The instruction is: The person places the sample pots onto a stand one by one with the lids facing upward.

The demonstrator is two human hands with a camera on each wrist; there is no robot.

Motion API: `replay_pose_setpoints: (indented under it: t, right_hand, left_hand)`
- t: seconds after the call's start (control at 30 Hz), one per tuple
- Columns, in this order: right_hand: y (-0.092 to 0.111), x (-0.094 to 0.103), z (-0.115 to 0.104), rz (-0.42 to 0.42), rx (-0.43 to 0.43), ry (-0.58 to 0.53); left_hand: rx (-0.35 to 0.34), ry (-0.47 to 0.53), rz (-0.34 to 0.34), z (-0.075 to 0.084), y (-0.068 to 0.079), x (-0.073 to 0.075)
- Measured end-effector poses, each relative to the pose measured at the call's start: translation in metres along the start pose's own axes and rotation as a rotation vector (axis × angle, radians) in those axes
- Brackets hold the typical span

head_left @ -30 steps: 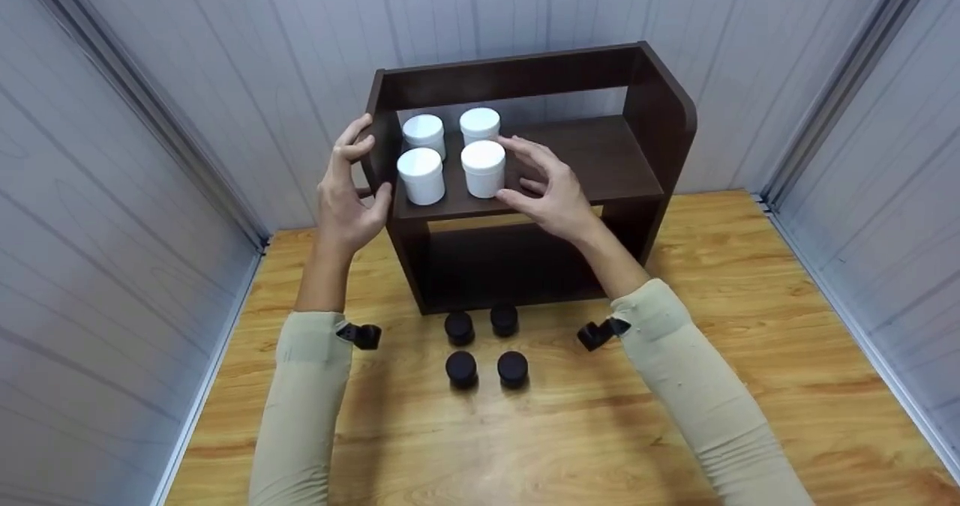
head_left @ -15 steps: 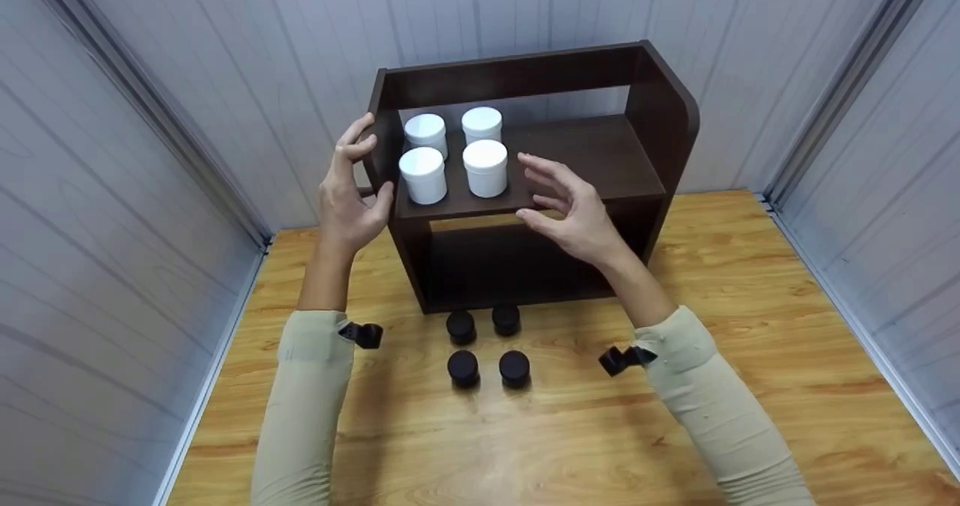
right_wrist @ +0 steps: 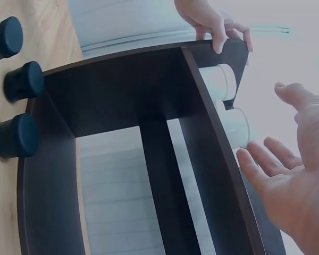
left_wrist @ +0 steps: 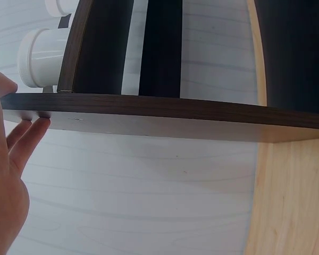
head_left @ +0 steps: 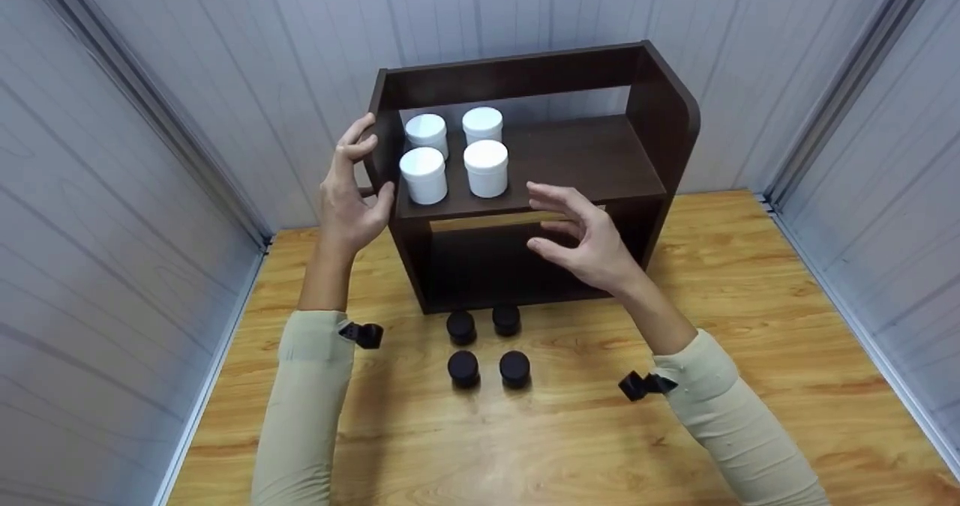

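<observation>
My left hand (head_left: 349,202) grips the left side panel of a dark brown two-tier shelf (head_left: 592,154). In the left wrist view its fingers (left_wrist: 32,141) lie along the panel's outer face, with the thumb at the edge. Several white lidded jars stand upright on the left half of the upper tier, among them a front right jar (head_left: 487,170) and a front left jar (head_left: 424,176). My right hand (head_left: 592,247) holds nothing. Its fingers are apart and gently bent, in front of the shelf's upper edge, to the right of and nearer than the front right jar.
Several small black lidded jars (head_left: 463,369) stand on the wooden tabletop (head_left: 570,446) in front of the shelf. Pale panel walls (head_left: 510,11) enclose the table at the back and both sides.
My right hand has come away from the front right white jar, moving right and back toward me. That jar stays on the upper tier. The left hand keeps its place on the side panel.
</observation>
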State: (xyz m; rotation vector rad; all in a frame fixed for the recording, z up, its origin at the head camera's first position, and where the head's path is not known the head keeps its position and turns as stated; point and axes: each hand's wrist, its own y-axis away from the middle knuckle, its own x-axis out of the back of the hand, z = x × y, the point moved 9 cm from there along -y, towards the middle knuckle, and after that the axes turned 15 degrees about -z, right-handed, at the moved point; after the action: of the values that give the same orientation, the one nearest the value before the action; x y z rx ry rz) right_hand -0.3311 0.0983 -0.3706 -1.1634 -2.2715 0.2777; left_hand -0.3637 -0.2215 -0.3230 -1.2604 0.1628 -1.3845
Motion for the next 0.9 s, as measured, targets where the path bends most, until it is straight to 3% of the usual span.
replay_pose_setpoints:
  t: [0.9]
  right_hand:
    - [0.039,-0.051,0.053,-0.178,0.013,0.062]
  left_hand:
    - [-0.026,0.013,0.012,0.001,-0.001,0.000]
